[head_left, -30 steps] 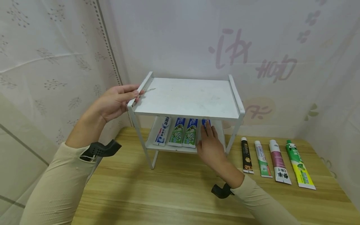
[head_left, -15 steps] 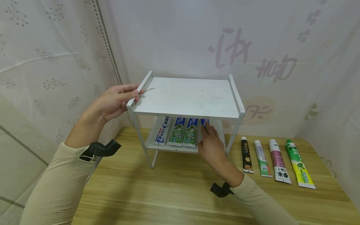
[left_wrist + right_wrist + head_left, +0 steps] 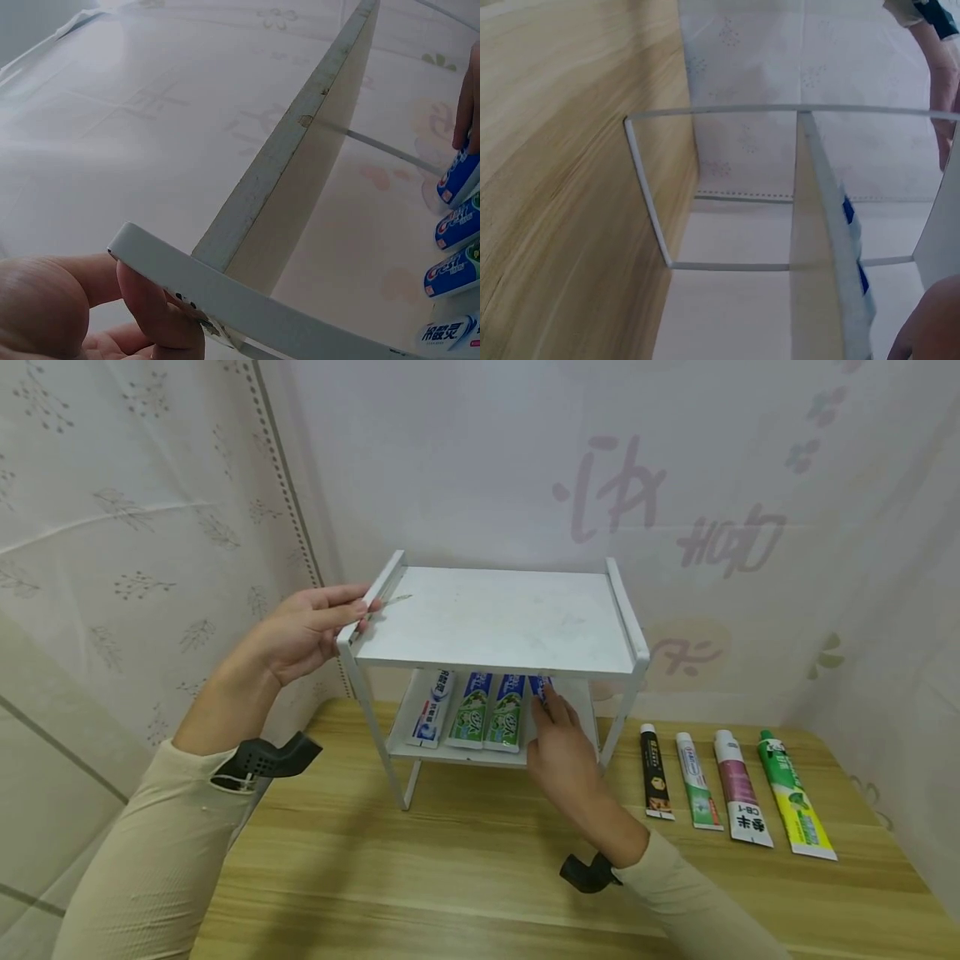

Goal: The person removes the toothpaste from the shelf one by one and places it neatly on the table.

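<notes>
My left hand (image 3: 311, 631) grips the left rail of a white two-tier shelf rack (image 3: 495, 618), thumb on top and fingers around the rail. Under the top board, my right hand (image 3: 566, 756) holds a blue toothpaste tube (image 3: 537, 682) on the lower tier; the hand covers most of that tube. To its left lie two blue-and-green toothpaste tubes, a nearer one (image 3: 505, 714) and another (image 3: 471, 712). Farthest left is a white-and-blue toothpaste tube (image 3: 432, 710). The left wrist view shows the right fingers (image 3: 469, 105) on the end of the held blue tube (image 3: 459, 178).
On the wooden table (image 3: 450, 868), right of the rack, several tubes lie in a row: black (image 3: 656, 772), white-green (image 3: 699, 783), white-purple (image 3: 742, 789) and green-yellow (image 3: 797, 797). A patterned white curtain (image 3: 480, 468) hangs behind the rack.
My right hand's fingers have bent more around the blue tube, and the tube has shifted left toward its neighbours. My left hand stays on the rail.
</notes>
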A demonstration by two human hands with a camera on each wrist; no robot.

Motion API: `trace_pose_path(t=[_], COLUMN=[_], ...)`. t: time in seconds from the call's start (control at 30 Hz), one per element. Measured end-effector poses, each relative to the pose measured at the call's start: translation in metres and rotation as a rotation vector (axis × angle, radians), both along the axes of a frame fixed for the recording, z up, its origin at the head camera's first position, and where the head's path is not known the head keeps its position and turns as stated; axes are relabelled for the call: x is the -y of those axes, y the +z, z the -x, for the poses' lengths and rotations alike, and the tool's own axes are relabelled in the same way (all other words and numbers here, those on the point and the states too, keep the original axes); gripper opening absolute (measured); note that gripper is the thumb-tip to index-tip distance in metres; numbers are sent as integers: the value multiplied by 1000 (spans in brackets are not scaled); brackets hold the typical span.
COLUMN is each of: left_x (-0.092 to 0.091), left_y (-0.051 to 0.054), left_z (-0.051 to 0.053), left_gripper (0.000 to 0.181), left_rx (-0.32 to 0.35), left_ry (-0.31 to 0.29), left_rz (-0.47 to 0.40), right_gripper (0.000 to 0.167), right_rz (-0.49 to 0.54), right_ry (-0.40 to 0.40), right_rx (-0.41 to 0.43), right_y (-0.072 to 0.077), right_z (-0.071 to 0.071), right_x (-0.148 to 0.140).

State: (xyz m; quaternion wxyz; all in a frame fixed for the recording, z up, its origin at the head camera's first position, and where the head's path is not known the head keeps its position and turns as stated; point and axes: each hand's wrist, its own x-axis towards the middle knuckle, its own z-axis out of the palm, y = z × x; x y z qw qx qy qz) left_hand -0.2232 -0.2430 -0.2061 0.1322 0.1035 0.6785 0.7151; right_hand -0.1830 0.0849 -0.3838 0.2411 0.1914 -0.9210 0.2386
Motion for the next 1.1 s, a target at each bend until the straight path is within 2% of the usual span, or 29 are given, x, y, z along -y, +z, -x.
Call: trace_pose_path(t=[0.33, 0.6, 0.7, 0.83, 1.1], left_x=[0, -1, -1, -1, -1], left_y=[1, 0, 0, 0, 0], left_z=[0, 0, 0, 0, 1], left_gripper=[71, 70, 68, 70, 70], left_rx=[-1, -9, -22, -12, -3], left_ry=[-6, 11, 17, 4, 9], left_rz=[-10, 10, 33, 19, 15], right_gripper=[51, 49, 51, 57, 62], right_rz=[-61, -52, -59, -74, -119], right_ry=[-3, 101, 132, 159, 201], right_rx=[-105, -211, -226, -233, -246], right_y=[6, 10, 11, 9, -1], right_z=[-19, -46, -58, -73, -94], right_x=[-5, -16, -21, -30, -55])
